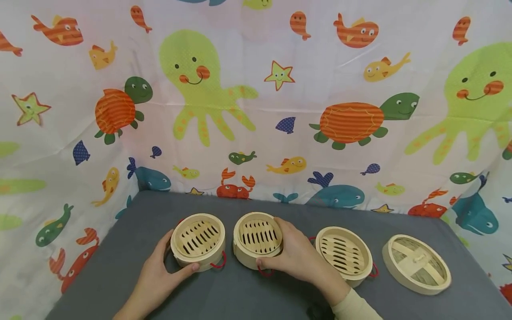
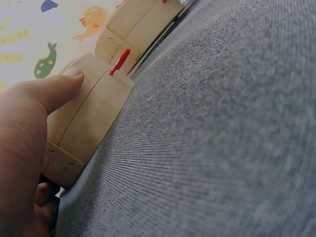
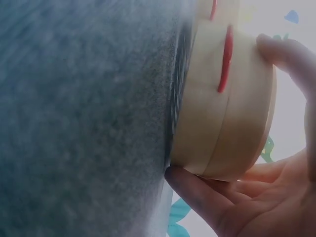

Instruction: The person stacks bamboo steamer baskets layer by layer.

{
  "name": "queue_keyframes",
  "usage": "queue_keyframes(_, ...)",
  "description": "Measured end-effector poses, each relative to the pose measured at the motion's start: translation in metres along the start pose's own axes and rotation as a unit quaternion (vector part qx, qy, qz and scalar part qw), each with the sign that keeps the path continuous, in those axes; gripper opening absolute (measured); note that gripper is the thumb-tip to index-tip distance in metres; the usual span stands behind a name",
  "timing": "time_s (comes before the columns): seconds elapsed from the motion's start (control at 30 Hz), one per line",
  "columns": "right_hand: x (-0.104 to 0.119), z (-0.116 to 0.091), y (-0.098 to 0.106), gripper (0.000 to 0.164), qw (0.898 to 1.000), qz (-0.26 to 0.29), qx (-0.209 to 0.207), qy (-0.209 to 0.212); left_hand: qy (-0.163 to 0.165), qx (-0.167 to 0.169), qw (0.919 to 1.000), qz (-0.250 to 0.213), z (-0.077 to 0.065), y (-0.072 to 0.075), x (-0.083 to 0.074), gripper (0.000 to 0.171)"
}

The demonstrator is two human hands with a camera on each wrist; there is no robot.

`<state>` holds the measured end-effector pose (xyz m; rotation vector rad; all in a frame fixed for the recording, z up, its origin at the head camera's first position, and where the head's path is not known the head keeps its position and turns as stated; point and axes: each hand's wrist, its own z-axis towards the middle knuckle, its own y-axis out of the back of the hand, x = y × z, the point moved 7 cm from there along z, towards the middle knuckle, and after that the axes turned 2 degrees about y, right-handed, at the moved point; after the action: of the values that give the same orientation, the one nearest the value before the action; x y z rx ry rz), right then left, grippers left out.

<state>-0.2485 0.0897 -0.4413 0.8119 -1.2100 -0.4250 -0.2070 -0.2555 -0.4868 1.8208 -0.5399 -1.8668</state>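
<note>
Side by side on the grey cloth stand two small round bamboo steamer baskets with slatted bottoms and red cord loops. My left hand [image 1: 158, 275] grips the left steamer basket [image 1: 198, 238], with the thumb on its near side and the fingers round its left. In the left wrist view, the thumb [image 2: 61, 86] presses the basket wall below a red loop [image 2: 120, 61]. My right hand [image 1: 298, 253] holds the middle steamer basket [image 1: 259, 236] from the right, thumb in front. The right wrist view has its wall [image 3: 217, 118] between thumb and fingers, low by the cloth.
Right of my right hand stands a third steamer basket [image 1: 345, 253], partly behind the forearm. Farther right lies a round woven bamboo lid [image 1: 418, 265]. A sea-animal curtain [image 1: 256, 173] hangs behind and beside the grey surface [image 1: 236, 302].
</note>
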Motion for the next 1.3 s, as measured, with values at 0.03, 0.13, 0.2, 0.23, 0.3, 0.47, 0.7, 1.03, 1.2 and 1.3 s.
queue_keyframes(0.03, 0.001, 0.001, 0.001, 0.123, 1.0, 0.002, -0.003, 0.0, -0.002, -0.001, 1.0, -0.001, 0.0, 0.001, 0.0, 0.128)
queue_keyframes(0.13, 0.004, 0.005, 0.002, 0.124, 1.0, 0.01, -0.009, 0.003, -0.004, -0.008, 1.0, 0.001, 0.0, 0.006, -0.001, 0.127)
queue_keyframes(0.2, 0.007, 0.007, 0.003, 0.125, 1.0, 0.016, -0.012, 0.007, -0.001, -0.009, 0.9999, 0.005, -0.002, 0.008, 0.0, 0.128)
queue_keyframes(0.23, 0.008, 0.008, 0.003, 0.126, 1.0, 0.016, -0.013, 0.009, 0.001, -0.009, 0.9999, 0.005, -0.002, 0.009, 0.001, 0.128)
queue_keyframes(0.3, 0.011, 0.009, 0.005, 0.126, 1.0, 0.016, -0.018, 0.016, 0.006, -0.006, 1.0, 0.004, -0.004, 0.009, 0.003, 0.13)
queue_keyframes(0.47, 0.017, 0.01, 0.013, 0.125, 0.999, -0.005, -0.029, 0.027, 0.013, 0.003, 0.9999, -0.011, -0.004, 0.006, 0.006, 0.132)
queue_keyframes(0.7, 0.031, 0.016, 0.023, 0.125, 0.999, -0.015, -0.032, 0.029, 0.006, 0.0, 0.9998, -0.016, -0.004, 0.005, 0.006, 0.128)
queue_keyframes(1.03, 0.064, 0.026, 0.02, 0.112, 0.997, 0.036, -0.015, 0.062, -0.012, -0.006, 0.9999, -0.009, -0.004, 0.005, 0.0, 0.122)
queue_keyframes(1.2, 0.079, 0.032, 0.013, 0.105, 0.994, 0.051, -0.016, 0.093, -0.028, -0.006, 0.9996, -0.01, -0.002, 0.002, -0.001, 0.121)
queue_keyframes(1.3, 0.083, 0.035, 0.007, 0.104, 0.993, 0.056, -0.018, 0.099, -0.032, -0.003, 0.9994, -0.011, -0.001, 0.0, -0.002, 0.122)
